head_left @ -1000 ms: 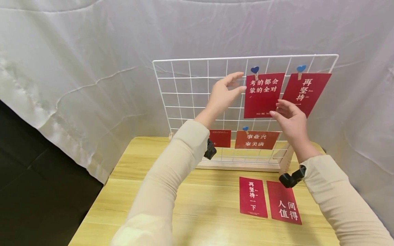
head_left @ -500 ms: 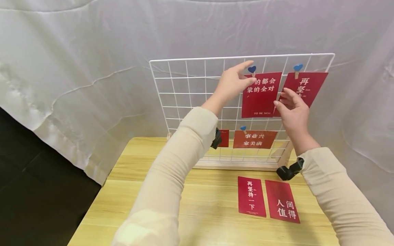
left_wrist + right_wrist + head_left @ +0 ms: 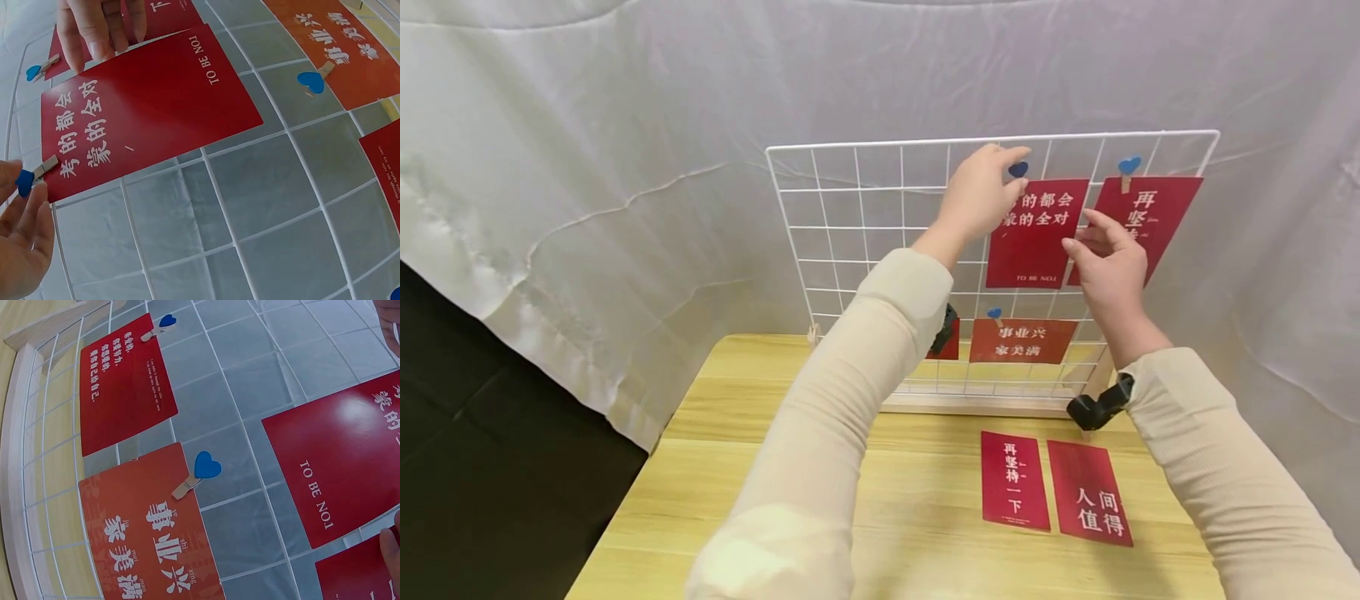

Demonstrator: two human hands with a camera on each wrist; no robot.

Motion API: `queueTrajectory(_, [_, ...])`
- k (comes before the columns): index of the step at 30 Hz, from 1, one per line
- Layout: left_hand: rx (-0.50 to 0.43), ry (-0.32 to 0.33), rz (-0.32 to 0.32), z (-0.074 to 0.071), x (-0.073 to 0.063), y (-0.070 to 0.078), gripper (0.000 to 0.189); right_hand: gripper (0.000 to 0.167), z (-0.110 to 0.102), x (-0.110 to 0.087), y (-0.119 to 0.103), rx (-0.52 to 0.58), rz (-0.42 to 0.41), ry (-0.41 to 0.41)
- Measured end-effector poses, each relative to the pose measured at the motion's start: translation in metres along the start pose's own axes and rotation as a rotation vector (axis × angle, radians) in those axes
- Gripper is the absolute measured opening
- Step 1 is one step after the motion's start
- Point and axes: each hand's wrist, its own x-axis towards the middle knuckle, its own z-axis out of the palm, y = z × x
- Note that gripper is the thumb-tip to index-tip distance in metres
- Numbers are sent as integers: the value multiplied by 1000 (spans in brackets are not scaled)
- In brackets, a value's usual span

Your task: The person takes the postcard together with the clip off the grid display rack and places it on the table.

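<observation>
In the head view, a red card (image 3: 1033, 254) with white characters hangs on a white wire grid (image 3: 880, 144). My left hand (image 3: 973, 196) is at its upper left corner. There the thumb and fingers pinch a small wooden clothespin (image 3: 45, 167) with a blue heart, which bites on the card's edge in the left wrist view. My right hand (image 3: 1112, 262) is by the card's right edge, fingers loosely bent, fingertips close to that edge. Behind it, a second red card (image 3: 1165, 204) hangs from another blue-heart clothespin (image 3: 1127, 173), partly covered by the hand.
Lower on the grid hang an orange-red card (image 3: 1022, 343) and a dark red card (image 3: 386, 165), largely behind my left arm in the head view. Two red cards, one with a vertical line of text (image 3: 1015, 482) and another (image 3: 1092, 493), lie on the wooden table (image 3: 752, 400).
My left hand has moved right and up from beside the card to its clothespin, and now pinches it. My right hand has shifted slightly upward along the card's right edge.
</observation>
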Motion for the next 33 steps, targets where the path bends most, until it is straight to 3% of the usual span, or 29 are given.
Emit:
queueTrajectory(7, [81, 29, 31, 3, 4, 4, 36, 42, 2, 2, 3, 6, 16, 19])
queueTrajectory(12, [106, 43, 44, 3, 5, 2, 33, 37, 3, 8, 15, 133, -6, 49])
queueTrajectory(16, [43, 65, 17, 3, 8, 2, 30, 36, 4, 8, 14, 191, 2, 65])
queueTrajectory(17, [18, 72, 4, 3, 8, 3, 29, 35, 5, 5, 7, 150, 12, 77])
queueTrajectory(22, [-56, 100, -55, 3, 9, 6, 26, 35, 3, 3, 2, 244, 37, 89])
queueTrajectory(26, [-98, 137, -76, 4, 7, 7, 23, 34, 2, 3, 5, 272, 16, 88])
queueTrajectory(27, [-119, 145, -84, 5, 7, 6, 23, 35, 1, 7, 12, 324, 2, 77])
queueTrajectory(33, [-122, 202, -101, 7, 5, 3, 22, 36, 0, 6, 8, 333, -26, 46])
